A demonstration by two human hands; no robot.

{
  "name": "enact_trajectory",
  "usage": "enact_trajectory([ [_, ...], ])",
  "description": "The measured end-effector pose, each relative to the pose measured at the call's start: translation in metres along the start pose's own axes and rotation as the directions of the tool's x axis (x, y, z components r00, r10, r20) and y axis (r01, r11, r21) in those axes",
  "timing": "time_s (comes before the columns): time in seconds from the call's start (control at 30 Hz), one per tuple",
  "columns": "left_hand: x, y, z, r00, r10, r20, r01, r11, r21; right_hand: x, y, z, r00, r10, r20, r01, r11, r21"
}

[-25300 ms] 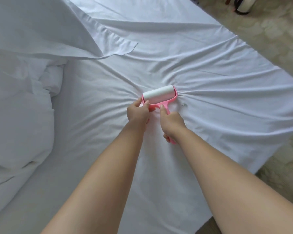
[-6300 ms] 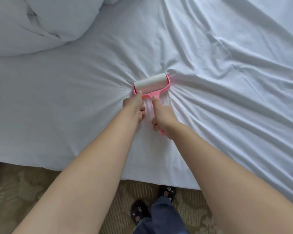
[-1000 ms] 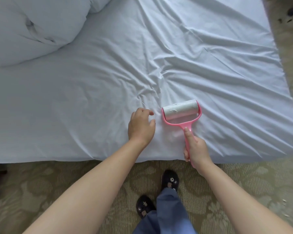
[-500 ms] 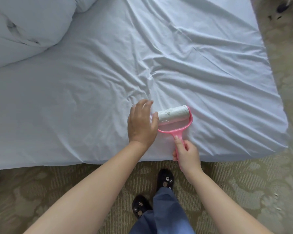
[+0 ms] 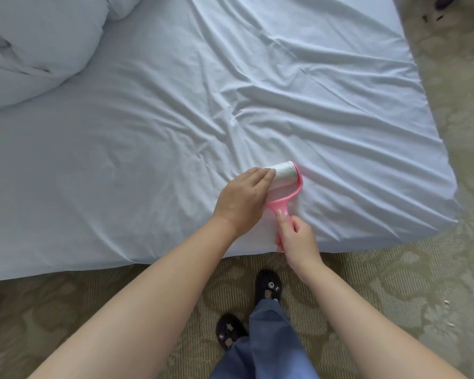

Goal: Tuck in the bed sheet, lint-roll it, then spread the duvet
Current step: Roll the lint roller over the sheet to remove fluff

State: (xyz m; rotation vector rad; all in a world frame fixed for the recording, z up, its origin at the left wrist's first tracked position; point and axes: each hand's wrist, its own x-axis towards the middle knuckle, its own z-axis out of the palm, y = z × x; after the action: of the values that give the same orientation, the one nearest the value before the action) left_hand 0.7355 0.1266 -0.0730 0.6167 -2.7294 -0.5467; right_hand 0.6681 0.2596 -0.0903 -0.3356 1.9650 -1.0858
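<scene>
A pink lint roller with a white sticky roll lies on the wrinkled white bed sheet near the bed's front edge. My right hand grips its pink handle, thumb along the top. My left hand lies over the roll's left end, fingers straight and touching the white paper. The white duvet is bunched in a heap at the bed's far left corner.
The sheet hangs over the front edge of the bed above a patterned carpet. My feet in black shoes stand just below the edge. The bed's right edge runs diagonally; small dark objects lie on the floor at top right.
My left hand moved from the sheet beside the roller onto the roll's left end. My right hand drew the roller slightly left and closer to the bed edge.
</scene>
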Motion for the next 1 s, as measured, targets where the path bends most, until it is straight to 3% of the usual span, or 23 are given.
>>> enact_trajectory([
  [0.23,-0.004,0.002,-0.007,0.981,-0.131,-0.145,0.112,0.985,-0.135,-0.014,-0.006,-0.004,0.985,-0.155,-0.076,0.142,0.978,-0.155],
  [0.33,0.001,0.003,-0.012,0.958,-0.257,-0.127,0.222,0.945,-0.241,-0.016,-0.009,-0.007,0.979,-0.189,-0.079,0.173,0.970,-0.172],
  [0.47,0.003,0.007,-0.019,0.948,-0.314,-0.051,0.286,0.911,-0.298,-0.023,-0.008,-0.011,0.976,-0.208,-0.066,0.193,0.964,-0.182],
  [0.6,0.003,0.011,-0.024,0.887,-0.425,0.180,0.460,0.779,-0.427,-0.030,-0.003,-0.014,0.973,-0.222,-0.060,0.206,0.957,-0.202],
  [0.73,0.006,0.011,-0.026,0.753,-0.519,0.404,0.649,0.484,-0.587,-0.034,0.001,-0.018,0.975,-0.198,-0.103,0.178,0.968,-0.178],
  [0.77,0.007,0.012,-0.025,0.745,-0.536,0.397,0.657,0.483,-0.579,-0.033,0.001,-0.019,0.975,-0.188,-0.119,0.167,0.971,-0.169],
  [0.9,0.009,0.019,-0.017,0.784,-0.604,0.146,0.612,0.710,-0.349,-0.030,-0.005,-0.023,0.979,-0.141,-0.147,0.118,0.981,-0.153],
  [1.0,0.012,0.021,-0.010,0.777,-0.629,0.026,0.622,0.760,-0.189,-0.024,-0.014,-0.025,0.985,-0.079,-0.156,0.043,0.974,-0.223],
])
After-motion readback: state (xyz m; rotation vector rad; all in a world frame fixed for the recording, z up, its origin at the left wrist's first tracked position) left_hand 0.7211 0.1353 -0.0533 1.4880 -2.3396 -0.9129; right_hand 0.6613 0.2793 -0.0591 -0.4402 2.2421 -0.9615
